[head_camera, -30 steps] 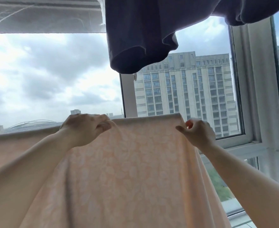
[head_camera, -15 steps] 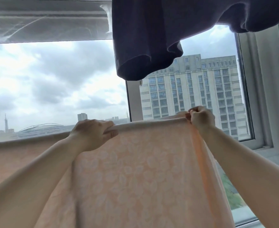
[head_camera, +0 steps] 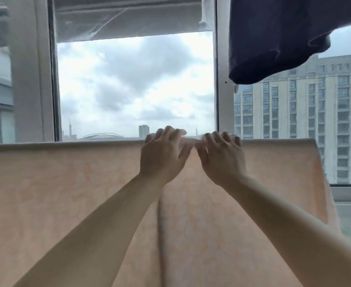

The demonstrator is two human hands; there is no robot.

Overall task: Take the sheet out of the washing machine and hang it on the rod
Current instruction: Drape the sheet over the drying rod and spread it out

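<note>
— Two hands at the top fold of the sheet (head_camera: 67, 193): what are the fingers doing?

— Both sets are loosely spread and bent over the fold line. The left hand (head_camera: 163, 155) has its fingertips (head_camera: 170, 129) hooked over the top edge, and the right hand (head_camera: 222, 156) mirrors it just beside, its fingers (head_camera: 225, 136) draped over the same edge. Motion blur softens both, so whether either one actually pinches the cloth cannot be told; they look relaxed and laid on it rather than clenched.

— And where does the sheet lie relative to them?

— Directly under and below the fingers. The pale peach, faintly patterned cloth hangs over a horizontal line at fingertip height, running from the left border of the view to a free corner at the right. The rod itself is hidden beneath the fold. A vertical crease drops down the cloth between the two forearms, which reach up from the bottom of the view.

— Beyond the sheet?

— A dark navy garment (head_camera: 274, 38) hangs at upper right, above the hands and apart from them. Behind stands a white window frame (head_camera: 222, 100), with cloudy sky in the middle pane and a tall beige building (head_camera: 315, 121) at right.
</note>
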